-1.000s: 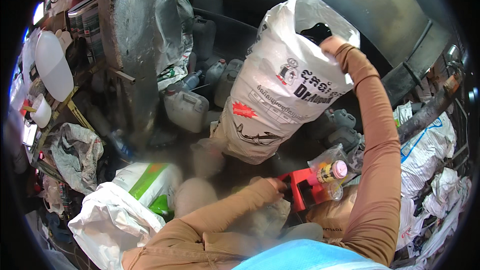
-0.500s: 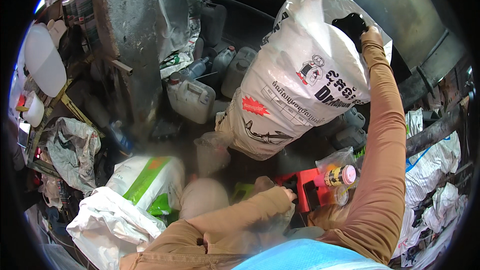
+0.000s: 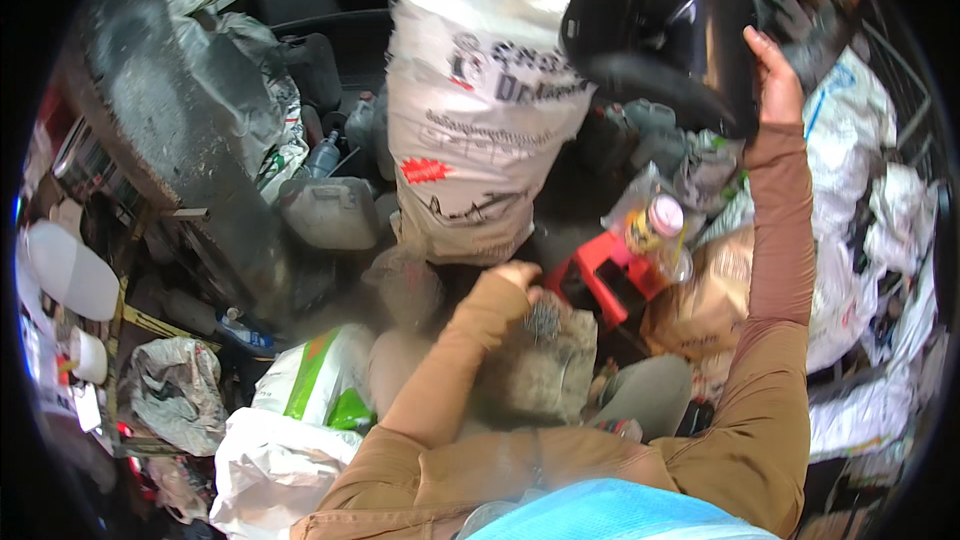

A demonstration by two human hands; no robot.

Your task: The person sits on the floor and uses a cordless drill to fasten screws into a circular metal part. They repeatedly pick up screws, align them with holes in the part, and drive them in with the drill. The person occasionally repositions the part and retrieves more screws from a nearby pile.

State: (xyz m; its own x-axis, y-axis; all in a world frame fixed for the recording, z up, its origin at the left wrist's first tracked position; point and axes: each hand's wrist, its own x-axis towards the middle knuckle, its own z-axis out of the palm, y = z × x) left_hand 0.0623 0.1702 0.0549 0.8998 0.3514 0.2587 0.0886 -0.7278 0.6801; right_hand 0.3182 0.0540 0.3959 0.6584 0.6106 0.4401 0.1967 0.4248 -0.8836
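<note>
My right hand point(image 3: 782, 85) grips the edge of a large, glossy black plastic part point(image 3: 705, 50), curved like a shell and smeared by motion. The part is to the right of the mouth of a tall white woven sack point(image 3: 480, 140), which stands upright with its top open. My left hand point(image 3: 518, 280), fingers curled, is low in front of the sack. It hovers by a worn pale block point(image 3: 540, 365) with a small heap of grey metal bits point(image 3: 543, 320) on it. Whatever that hand may hold is hidden.
Right of the block stands a red box-like thing point(image 3: 610, 275) with a pink-lidded cup point(image 3: 655, 225) by it, then a brown paper bag point(image 3: 705, 295). Plastic jugs point(image 3: 330, 212) lie behind. A white-and-green sack point(image 3: 310, 375) is at left, with white bags point(image 3: 855, 120) at right.
My right hand has come out of the sack's mouth with the black plastic part and moved right. The sack now stands straighter. My left hand is away from the red thing, and the view has shifted.
</note>
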